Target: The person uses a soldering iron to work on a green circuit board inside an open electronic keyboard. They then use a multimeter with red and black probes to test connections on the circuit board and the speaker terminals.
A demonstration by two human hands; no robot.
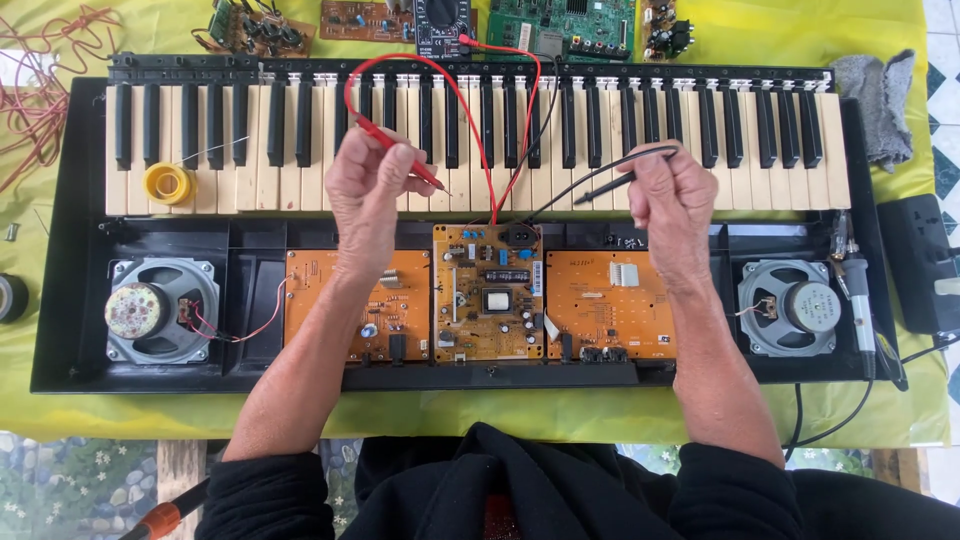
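yellow-green tablecloth over a table, patterned tiled floor beyond.

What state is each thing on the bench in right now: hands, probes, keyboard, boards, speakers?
left hand: shut on red probe, tip over the keys
right hand: shut on black probe, tip pointing left
keyboard: opened, case cover off
circuit boards: three, exposed inside the case
left speaker: exposed, wired
right speaker: exposed, wired
multimeter: leads plugged in
yellow spool: resting on the keys

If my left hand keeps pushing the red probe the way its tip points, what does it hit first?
The left hand aims the red probe down and rightward. It would probably first meet the white keys beside the tip, though its height above them is unclear.
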